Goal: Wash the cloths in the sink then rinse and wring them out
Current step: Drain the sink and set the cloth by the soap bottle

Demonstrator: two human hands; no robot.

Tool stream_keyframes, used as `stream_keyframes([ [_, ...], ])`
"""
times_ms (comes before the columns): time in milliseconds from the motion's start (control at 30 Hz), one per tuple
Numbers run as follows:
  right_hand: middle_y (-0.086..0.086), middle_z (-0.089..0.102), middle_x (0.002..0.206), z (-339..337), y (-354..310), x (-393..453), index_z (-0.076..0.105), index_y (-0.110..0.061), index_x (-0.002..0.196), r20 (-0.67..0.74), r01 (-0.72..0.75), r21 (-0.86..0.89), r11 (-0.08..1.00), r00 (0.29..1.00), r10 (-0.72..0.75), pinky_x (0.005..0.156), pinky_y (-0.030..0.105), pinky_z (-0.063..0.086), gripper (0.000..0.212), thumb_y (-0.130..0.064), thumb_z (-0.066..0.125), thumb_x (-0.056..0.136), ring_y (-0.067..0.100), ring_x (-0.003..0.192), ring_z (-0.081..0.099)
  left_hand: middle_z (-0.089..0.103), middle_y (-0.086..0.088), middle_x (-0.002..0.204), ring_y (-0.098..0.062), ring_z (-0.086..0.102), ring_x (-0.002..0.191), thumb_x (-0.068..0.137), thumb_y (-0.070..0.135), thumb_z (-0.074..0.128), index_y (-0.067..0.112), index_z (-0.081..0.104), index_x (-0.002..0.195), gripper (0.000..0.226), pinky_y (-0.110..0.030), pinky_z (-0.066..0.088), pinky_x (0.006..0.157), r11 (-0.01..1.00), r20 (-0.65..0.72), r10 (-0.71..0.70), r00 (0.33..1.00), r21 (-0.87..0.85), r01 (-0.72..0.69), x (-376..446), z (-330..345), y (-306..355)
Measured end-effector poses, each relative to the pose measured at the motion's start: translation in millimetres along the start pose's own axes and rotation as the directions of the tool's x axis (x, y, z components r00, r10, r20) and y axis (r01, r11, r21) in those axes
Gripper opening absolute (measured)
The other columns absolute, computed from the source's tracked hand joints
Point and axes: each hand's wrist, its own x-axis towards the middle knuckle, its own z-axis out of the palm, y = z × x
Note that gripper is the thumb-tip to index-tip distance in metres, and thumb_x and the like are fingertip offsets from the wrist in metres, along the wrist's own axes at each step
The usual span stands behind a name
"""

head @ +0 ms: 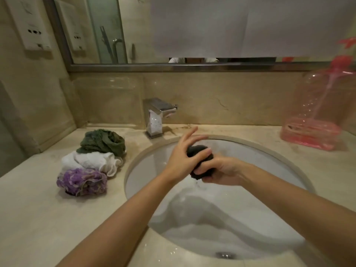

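A beige stone bathroom, a pale bench (38, 218) running along the wall under a wide mirror (115, 31), and an oval white sink (260, 199) sunk into it. Right over that basin, up at the far half, sits the action: a dark cloth (199, 151) balled up tight, held in the air above the bowl and touching no part of it. The right hand (221, 171) comes in from the near right and is clenched around the lower part of the wad, fingers curled under it. The left hand (183, 160) reaches in from the near left and presses on the top of the same wad, thumb across the front, the other fingers splayed up and away towards the wall. So both hands are on that one dark cloth, squeezing it between them. Below, the bowl looks wet, with the drain (224, 254) showing at the near end.

Moving out to the left, three more bundles lie on the bench in a line just beside the rim: a green cloth (104, 141) farthest, a white cloth (90, 160) touching it in the middle, and a purple cloth (81, 182) nearest, all crumpled. Behind the sink, a square chrome tap (156, 116) stands on the bench, spout pointing right. Far right, a clear pink bottle (319, 112) with a pump stands near the wall, a little pink liquid in its base.
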Motion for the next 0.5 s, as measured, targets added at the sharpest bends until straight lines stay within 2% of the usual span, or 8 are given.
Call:
stream_keyframes([
  [67, 0.002, 0.057, 0.072, -1.0, -2.5, -8.4, 0.062, -0.012, 0.093, -0.074, -0.05, -0.257, 0.965, 0.997, 0.032, 0.053, 0.023, 0.038, 0.032, 0.007, 0.069, 0.069, 0.012, 0.067, 0.055, 0.053, 0.011, 0.137, 0.001, 0.053, 0.12, 0.092, 0.027, 0.061, 0.036, 0.05, 0.134, 0.044, -0.023, 0.045, 0.101, 0.989, 0.067, 0.101, 0.993, 0.103, -0.108, -1.1, 5.8, 6.6],
  [100, 0.001, 0.056, 0.069, -2.0, -5.1, -11.7, 0.061, -0.013, 0.087, -0.116, -0.078, -0.353, 0.932, 0.992, 0.04, 0.053, 0.023, 0.037, 0.028, 0.006, 0.071, 0.07, 0.012, 0.066, 0.053, 0.059, 0.009, 0.131, -0.002, 0.057, 0.115, 0.095, 0.028, 0.054, 0.033, 0.052, 0.135, 0.04, -0.023, 0.046, 0.097, 0.949, 0.095, 0.156, 0.983, 0.262, -0.175, 0.1, 9.7, 10.4],
  [167, -0.005, 0.055, 0.059, -6.0, -13.8, -19.0, 0.059, -0.017, 0.073, -0.199, -0.127, -0.513, 0.849, 0.98, 0.026, 0.051, 0.023, 0.035, 0.023, 0.0, 0.074, 0.073, 0.011, 0.059, 0.05, 0.068, 0.0, 0.114, -0.015, 0.062, 0.103, 0.099, 0.03, 0.041, 0.022, 0.063, 0.123, 0.033, -0.029, 0.047, 0.086, 0.813, 0.148, 0.195, 0.97, 0.529, -0.244, 4.4, 19.0, 20.9],
  [233, -0.01, 0.049, 0.046, -11.2, -23.8, -25.1, 0.055, -0.02, 0.06, -0.269, -0.162, -0.62, 0.767, 0.963, -0.014, 0.046, 0.022, 0.031, 0.028, -0.008, 0.077, 0.072, 0.008, 0.047, 0.044, 0.07, -0.009, 0.098, -0.028, 0.062, 0.091, 0.103, 0.028, 0.038, 0.012, 0.066, 0.106, 0.033, -0.034, 0.045, 0.074, 0.743, 0.171, 0.16, 0.972, 0.627, -0.233, 11.7, 25.3, 34.7],
  [300, -0.008, 0.043, 0.038, -17.1, -31.7, -26.5, 0.048, -0.017, 0.051, -0.343, -0.183, -0.683, 0.707, 0.935, -0.089, 0.041, 0.019, 0.026, 0.035, -0.01, 0.076, 0.071, 0.01, 0.037, 0.038, 0.067, -0.015, 0.095, -0.034, 0.059, 0.087, 0.103, 0.021, 0.039, 0.005, 0.064, 0.101, 0.029, -0.039, 0.044, 0.072, 0.65, 0.196, 0.161, 0.967, 0.717, -0.253, 22.5, 30.7, 47.2],
  [367, -0.007, 0.041, 0.034, -22.8, -37.9, -25.3, 0.045, -0.015, 0.05, -0.417, -0.222, -0.736, 0.64, 0.893, -0.17, 0.038, 0.018, 0.027, 0.036, -0.009, 0.074, 0.071, 0.01, 0.033, 0.037, 0.066, -0.02, 0.094, -0.038, 0.059, 0.087, 0.102, 0.015, 0.037, 0.004, 0.061, 0.095, 0.027, -0.041, 0.042, 0.07, 0.572, 0.195, 0.136, 0.971, 0.785, -0.238, 36.1, 37.4, 57.2],
  [433, -0.009, 0.047, 0.037, -27.7, -40.8, -22.0, 0.048, -0.016, 0.054, -0.449, -0.256, -0.802, 0.539, 0.854, -0.264, 0.042, 0.019, 0.036, 0.031, -0.011, 0.073, 0.072, 0.009, 0.039, 0.046, 0.066, -0.022, 0.095, -0.04, 0.059, 0.088, 0.103, 0.013, 0.032, 0.004, 0.06, 0.094, 0.031, -0.039, 0.037, 0.066, 0.522, 0.141, 0.047, 0.989, 0.841, -0.145, 50.6, 44.2, 62.6],
  [500, -0.004, 0.056, 0.055, -32.1, -41.5, -19.1, 0.055, -0.016, 0.063, -0.474, -0.285, -0.829, 0.481, 0.815, -0.334, 0.052, 0.025, 0.042, 0.022, -0.015, 0.074, 0.074, 0.016, 0.055, 0.055, 0.066, -0.023, 0.102, -0.041, 0.06, 0.092, 0.1, 0.008, 0.034, -0.001, 0.058, 0.104, 0.025, -0.039, 0.035, 0.065, 0.452, 0.144, -0.049, 0.988, 0.886, -0.107, 66.5, 50.4, 60.7],
])
